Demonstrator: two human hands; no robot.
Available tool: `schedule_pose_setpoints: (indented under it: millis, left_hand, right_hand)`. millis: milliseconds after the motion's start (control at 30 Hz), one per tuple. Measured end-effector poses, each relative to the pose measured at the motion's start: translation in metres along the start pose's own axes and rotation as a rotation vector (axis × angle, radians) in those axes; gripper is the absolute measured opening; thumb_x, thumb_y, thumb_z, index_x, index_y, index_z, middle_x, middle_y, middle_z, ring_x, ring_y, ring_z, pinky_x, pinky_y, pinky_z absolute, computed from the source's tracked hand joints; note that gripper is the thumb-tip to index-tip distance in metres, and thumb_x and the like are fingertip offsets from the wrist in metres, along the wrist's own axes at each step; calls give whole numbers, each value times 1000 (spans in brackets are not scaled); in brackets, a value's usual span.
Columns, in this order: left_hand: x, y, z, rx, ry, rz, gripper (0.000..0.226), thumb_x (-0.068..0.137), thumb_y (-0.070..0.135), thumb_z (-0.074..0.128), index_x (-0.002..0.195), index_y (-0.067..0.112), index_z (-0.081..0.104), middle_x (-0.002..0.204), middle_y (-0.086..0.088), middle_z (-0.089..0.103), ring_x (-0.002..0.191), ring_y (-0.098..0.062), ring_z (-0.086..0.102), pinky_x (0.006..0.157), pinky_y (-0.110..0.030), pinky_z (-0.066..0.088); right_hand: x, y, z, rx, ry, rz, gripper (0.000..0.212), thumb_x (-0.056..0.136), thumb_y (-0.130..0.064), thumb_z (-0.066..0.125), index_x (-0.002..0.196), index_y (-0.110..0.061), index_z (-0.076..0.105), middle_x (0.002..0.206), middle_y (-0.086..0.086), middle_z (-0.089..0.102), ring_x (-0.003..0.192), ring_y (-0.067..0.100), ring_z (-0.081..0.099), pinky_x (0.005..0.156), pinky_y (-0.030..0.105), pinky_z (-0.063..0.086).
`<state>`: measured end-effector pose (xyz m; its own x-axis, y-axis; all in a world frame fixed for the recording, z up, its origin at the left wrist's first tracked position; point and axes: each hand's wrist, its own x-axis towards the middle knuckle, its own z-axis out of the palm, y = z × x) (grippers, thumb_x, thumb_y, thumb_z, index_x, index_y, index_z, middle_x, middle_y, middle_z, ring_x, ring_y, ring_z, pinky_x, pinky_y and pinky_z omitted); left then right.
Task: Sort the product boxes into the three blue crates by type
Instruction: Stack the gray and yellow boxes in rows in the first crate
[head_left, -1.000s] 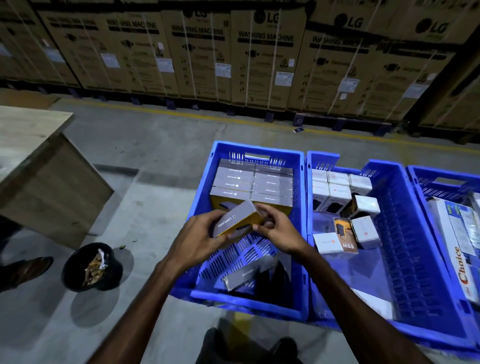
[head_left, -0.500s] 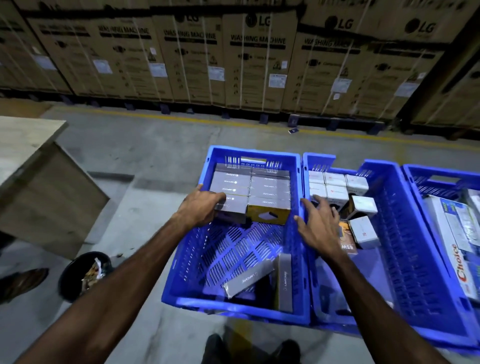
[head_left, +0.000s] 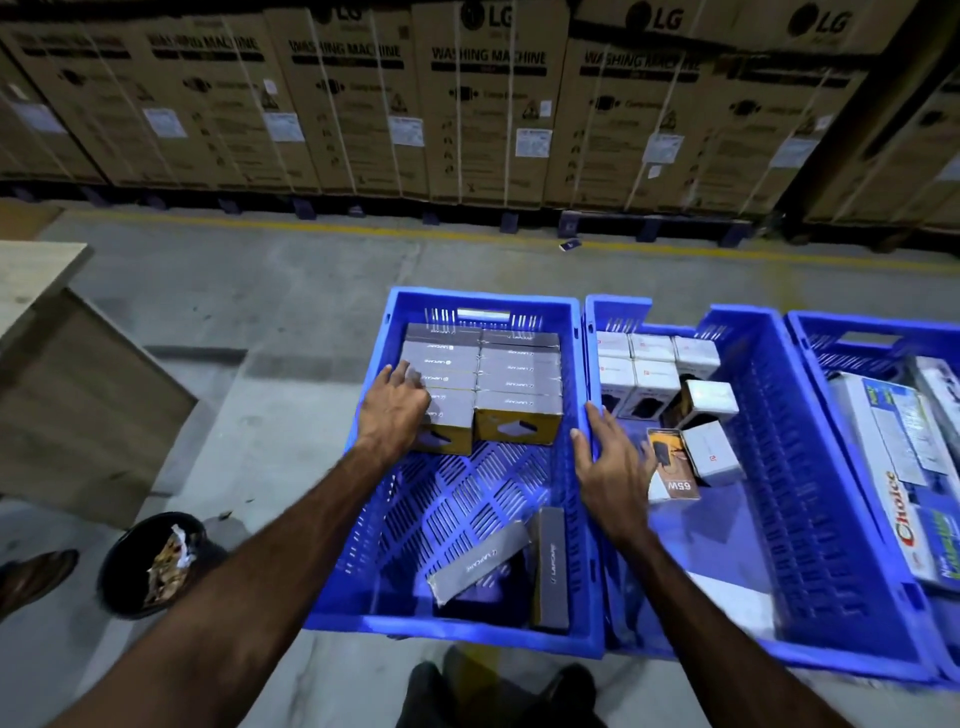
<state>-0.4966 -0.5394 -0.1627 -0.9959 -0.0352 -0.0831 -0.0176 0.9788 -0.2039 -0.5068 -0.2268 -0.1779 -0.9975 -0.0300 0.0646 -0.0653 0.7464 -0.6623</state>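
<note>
Three blue crates stand side by side on the floor. The left crate holds two rows of grey-and-yellow boxes at its far end and two loose grey boxes near me. My left hand rests with straight fingers on the nearest box of the left row. My right hand hovers open over the wall between the left and middle crates, holding nothing. The middle crate holds several white boxes and an orange 65W box. The right crate holds long printed boxes.
Tall cardboard washing-machine cartons line the back behind a yellow floor line. A wooden table stands at the left. A black bin with scraps sits beside my left arm. Someone's shoe shows at the left edge.
One second ago both hands held a grey box over the left crate. That box now stands in the left row; my left hand rests on it and my right hand has moved away to the right.
</note>
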Motion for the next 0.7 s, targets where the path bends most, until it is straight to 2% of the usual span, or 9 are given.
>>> schedule_pose_setpoints:
  millis: [133, 267, 367, 433, 467, 500, 567, 633, 700]
  left_hand:
    - [0, 12, 5, 3, -46, -97, 106, 60, 87, 72, 130, 7, 64, 142, -13, 55, 149, -35, 35, 118, -44, 34]
    - [-10, 19, 7, -32, -70, -170, 110, 71, 76, 72, 145, -2, 49, 151, -19, 47, 154, -40, 28, 121, -44, 32]
    - [-25, 31, -4, -117, 5, -202, 71, 85, 40, 78, 138, -2, 56, 149, -20, 48, 149, -42, 35, 117, -45, 38]
    - [-42, 48, -10, -247, 105, -220, 42, 86, 15, 72, 126, 5, 64, 142, -13, 53, 131, -35, 54, 101, -43, 52]
    - [-55, 58, -12, -367, 149, -204, 35, 88, 14, 71, 122, 8, 66, 139, -9, 55, 119, -31, 61, 92, -42, 58]
    - [-69, 70, -14, -509, 148, -156, 32, 92, 21, 71, 122, 13, 66, 140, -4, 55, 113, -27, 65, 89, -42, 60]
    - [-98, 91, -15, -739, -2, -28, 49, 93, 49, 69, 134, 22, 63, 145, 5, 53, 121, -18, 62, 100, -42, 55]
    - [-123, 103, -11, -806, -188, 49, 75, 85, 71, 65, 148, 32, 51, 152, 11, 49, 133, -12, 53, 109, -40, 48]
    - [-139, 105, -3, -758, -272, 54, 92, 76, 79, 67, 154, 38, 39, 153, 12, 47, 136, -13, 50, 107, -38, 48]
  right_hand:
    - [2, 4, 2, 4, -2, -11, 46, 103, -42, 54, 147, -30, 55, 154, -4, 53, 141, 16, 48, 120, 50, 13]
    - [2, 4, 1, 7, 1, -22, 46, 104, -40, 55, 148, -30, 54, 154, -5, 53, 141, 15, 48, 121, 55, 19]
    - [1, 3, 0, 8, 4, -22, 46, 104, -41, 54, 148, -30, 54, 154, -4, 53, 140, 16, 48, 121, 54, 18]
    - [0, 2, -1, 15, 10, -20, 46, 103, -43, 53, 148, -30, 54, 153, -4, 53, 139, 16, 49, 120, 53, 18]
    - [0, 2, 0, 21, 16, -17, 46, 103, -43, 53, 147, -30, 55, 153, -5, 54, 139, 16, 49, 120, 52, 17]
    - [-1, 1, 0, 25, 20, -13, 46, 102, -44, 52, 147, -30, 55, 153, -5, 54, 139, 16, 49, 119, 51, 17]
    - [-1, 1, 0, 30, 21, -7, 49, 101, -48, 49, 146, -31, 56, 153, -6, 54, 140, 15, 48, 119, 51, 19]
    - [-2, 1, 0, 43, 19, -5, 49, 100, -49, 49, 145, -32, 56, 153, -7, 54, 141, 13, 47, 119, 52, 21]
    - [-2, 1, 0, 61, 21, -6, 47, 100, -46, 51, 145, -32, 57, 152, -7, 55, 142, 12, 46, 118, 53, 23]
